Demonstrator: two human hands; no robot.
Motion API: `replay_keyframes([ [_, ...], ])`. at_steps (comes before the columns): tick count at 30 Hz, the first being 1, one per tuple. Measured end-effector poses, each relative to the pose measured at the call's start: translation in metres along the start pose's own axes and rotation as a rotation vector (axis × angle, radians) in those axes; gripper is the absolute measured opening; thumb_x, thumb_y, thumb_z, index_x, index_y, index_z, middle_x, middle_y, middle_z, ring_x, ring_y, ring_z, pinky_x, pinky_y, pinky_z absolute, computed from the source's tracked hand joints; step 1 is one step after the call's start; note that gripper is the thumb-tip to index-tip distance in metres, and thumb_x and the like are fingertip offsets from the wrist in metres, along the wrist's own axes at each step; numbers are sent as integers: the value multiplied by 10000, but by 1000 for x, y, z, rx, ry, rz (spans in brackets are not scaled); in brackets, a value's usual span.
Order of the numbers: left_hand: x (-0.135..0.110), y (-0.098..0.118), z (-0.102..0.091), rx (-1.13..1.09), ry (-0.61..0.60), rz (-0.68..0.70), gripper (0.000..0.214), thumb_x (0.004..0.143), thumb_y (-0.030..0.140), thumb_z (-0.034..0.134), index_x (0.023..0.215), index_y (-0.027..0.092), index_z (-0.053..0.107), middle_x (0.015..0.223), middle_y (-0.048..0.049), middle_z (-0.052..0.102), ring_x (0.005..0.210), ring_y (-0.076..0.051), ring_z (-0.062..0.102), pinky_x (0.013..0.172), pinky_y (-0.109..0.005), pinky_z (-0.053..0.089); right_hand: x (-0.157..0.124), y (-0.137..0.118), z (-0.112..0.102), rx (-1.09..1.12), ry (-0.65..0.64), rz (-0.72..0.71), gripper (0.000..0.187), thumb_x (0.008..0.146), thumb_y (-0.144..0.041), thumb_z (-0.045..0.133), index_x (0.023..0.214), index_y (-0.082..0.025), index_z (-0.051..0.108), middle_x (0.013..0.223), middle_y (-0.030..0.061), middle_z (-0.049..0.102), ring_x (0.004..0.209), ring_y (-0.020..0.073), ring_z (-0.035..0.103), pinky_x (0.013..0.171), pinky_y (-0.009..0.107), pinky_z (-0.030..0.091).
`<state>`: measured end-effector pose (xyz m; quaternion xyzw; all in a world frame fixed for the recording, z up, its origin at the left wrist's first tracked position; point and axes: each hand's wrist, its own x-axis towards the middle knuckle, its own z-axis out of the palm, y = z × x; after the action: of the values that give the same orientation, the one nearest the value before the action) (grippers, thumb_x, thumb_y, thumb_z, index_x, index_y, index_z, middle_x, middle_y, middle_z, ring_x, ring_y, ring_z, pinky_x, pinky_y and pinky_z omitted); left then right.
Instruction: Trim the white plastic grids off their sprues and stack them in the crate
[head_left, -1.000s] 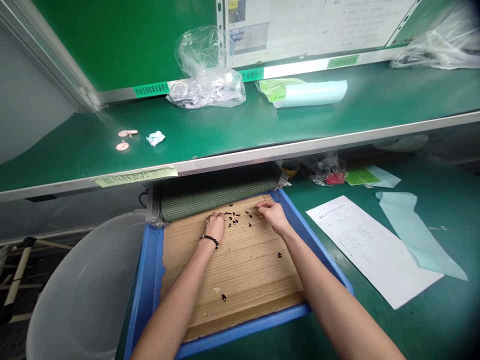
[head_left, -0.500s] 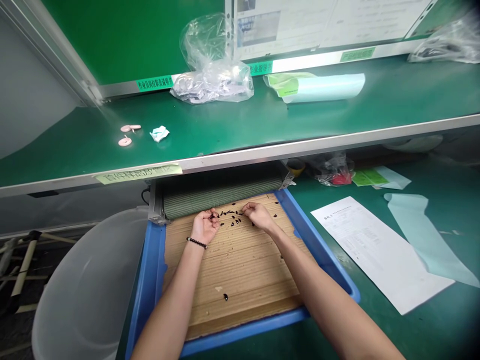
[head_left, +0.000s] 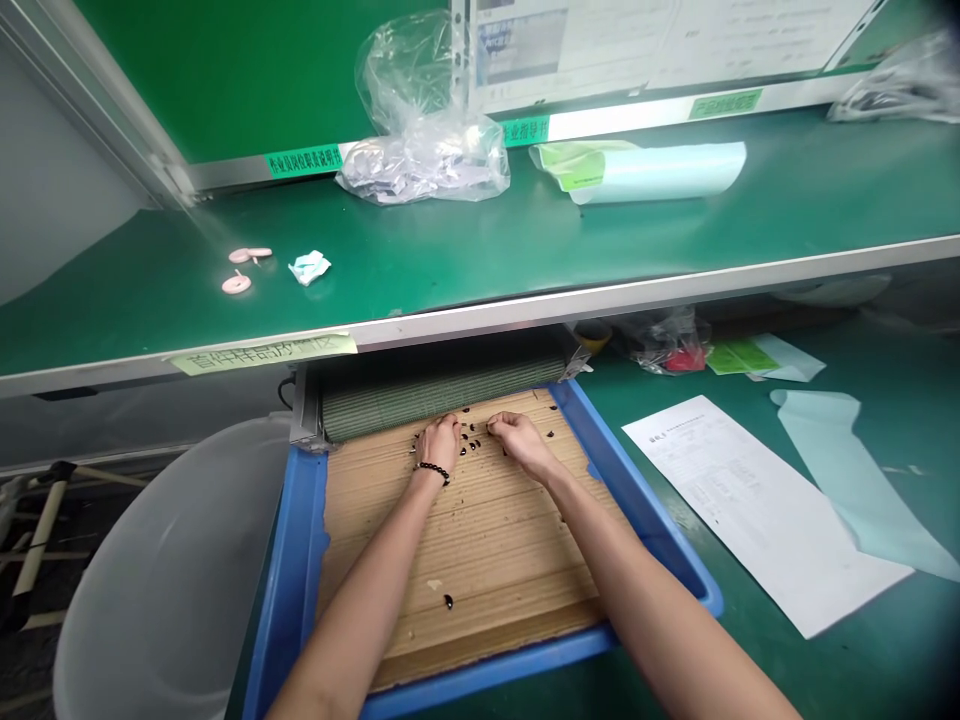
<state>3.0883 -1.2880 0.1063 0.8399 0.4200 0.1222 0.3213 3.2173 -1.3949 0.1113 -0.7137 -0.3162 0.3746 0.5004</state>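
small glossy black pieces (head_left: 472, 442) lie scattered on ribbed cardboard (head_left: 465, 540) in a blue tray (head_left: 291, 590), clustered between the left hand (head_left: 439, 445) and the right hand (head_left: 521, 447); both hands curl palm-down, and whether they pinch anything cannot be seen.

Small glossy black pieces (head_left: 448, 601) on my tan ribbed corrugated cardboard (head_left: 465, 540), fine-striped; bright blue plastic tray (head_left: 292, 560) around it; black bead bracelet (head_left: 433, 471) on my wrist; green bench mat (head_left: 480, 270) beyond.

The black pieces (head_left: 474, 443) are too small to identify.
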Motion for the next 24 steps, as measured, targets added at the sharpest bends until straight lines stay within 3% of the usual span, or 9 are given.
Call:
replay_keyframes([
  [2, 0, 4, -3, -10, -9, -43, 148, 856, 258, 512, 854, 215, 654, 944, -98, 688, 901, -234, 609, 783, -313, 412, -4, -2, -6, 194, -12, -5, 111, 701, -335, 413, 692, -227, 387, 519, -56, 342, 422, 107, 287, 438, 227, 293],
  [4, -1, 6, -8, -296, -15, -173, 89, 818, 228, 559, 776, 205, 635, 843, -79, 672, 850, -207, 599, 721, -268, 414, -9, -5, -11, 355, -29, -23, 147, 676, -373, 391, 687, -238, 335, 524, -60, 310, 408, 103, 244, 407, 228, 273],
  [8, -8, 1, -26, -914, -56, -381, 109, 767, 198, 575, 668, 167, 543, 653, -24, 551, 590, -113, 495, 516, -189, 356, -14, -11, -11, 529, -62, -45, 219, 655, -429, 426, 682, -232, 333, 606, -9, 429, 460, 111, 353, 442, 245, 347],
  [11, -19, -10, -46, -1042, -108, -416, 147, 777, 224, 491, 643, 168, 471, 592, 7, 453, 461, -75, 366, 410, -174, 264, -9, -13, 0, 498, -79, -21, 235, 684, -437, 461, 667, -225, 361, 633, 10, 474, 477, 112, 382, 458, 247, 360],
  [14, -29, -21, -63, -1257, -136, -431, 97, 739, 189, 452, 647, 159, 454, 646, -17, 467, 484, -62, 384, 402, -154, 272, 3, -12, 16, 330, -57, 27, 221, 731, -422, 496, 679, -217, 432, 599, -8, 472, 475, 115, 386, 473, 242, 350],
  [16, -31, -27, -69, -1387, -134, -437, 37, 700, 150, 459, 665, 145, 471, 681, -31, 486, 510, -53, 408, 419, -138, 296, 11, -10, 27, 169, -23, 50, 175, 738, -372, 541, 700, -207, 496, 639, 7, 522, 570, 139, 474, 557, 251, 389],
  [18, -30, -31, -69, -1361, -114, -440, 36, 685, 142, 469, 692, 133, 503, 681, -28, 491, 509, -51, 410, 429, -138, 308, 18, -8, 36, 5, 9, 67, 107, 735, -304, 572, 722, -201, 548, 749, 46, 591, 785, 190, 553, 714, 284, 412],
  [20, -26, -32, -65, -1219, -88, -439, 82, 714, 183, 484, 720, 126, 544, 658, -19, 493, 490, -57, 401, 428, -154, 309, 23, -8, 42, -129, 22, 87, 63, 740, -256, 576, 723, -197, 567, 856, 92, 625, 995, 254, 534, 854, 342, 373],
  [24, -13, -31, -48, -1005, -22, -435, 127, 753, 239, 548, 736, 133, 617, 626, -14, 525, 516, -89, 442, 473, -188, 332, 27, -10, 47, -249, 15, 121, 78, 721, -205, 579, 670, -186, 524, 940, 148, 631, 1141, 320, 464, 935, 399, 306],
])
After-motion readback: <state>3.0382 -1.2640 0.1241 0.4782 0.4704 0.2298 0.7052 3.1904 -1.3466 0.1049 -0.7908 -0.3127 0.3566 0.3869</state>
